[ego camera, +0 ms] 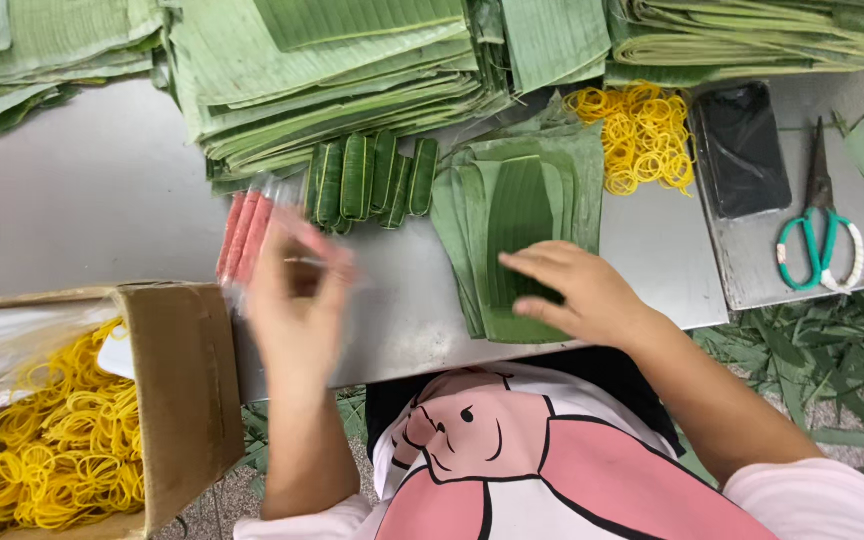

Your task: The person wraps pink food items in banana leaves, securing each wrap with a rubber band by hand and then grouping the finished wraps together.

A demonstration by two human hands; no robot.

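Surface: grey metal table point(102, 190), your landmark, crowded with leaf stacks.
Right hand point(577, 290): flat, fingers spread, pressing the cut green banana-leaf strip point(518, 225) at the table's near edge; keep it pinned flat.
Left hand point(297, 290): blurred; seemingly pinching clear-wrapped pink sausage sticks point(243, 235).
Farther along the table: rolled green leaf parcels point(367, 180), loose yellow rubber bands point(640, 135).

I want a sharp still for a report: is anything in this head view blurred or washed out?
Head view: the left hand is smeared by motion blur, as is the clear packet of pink sticks beside it; the right hand, flat on the cut green leaf strip, is sharp; lighting is even, with mild sheen on the grey metal table.
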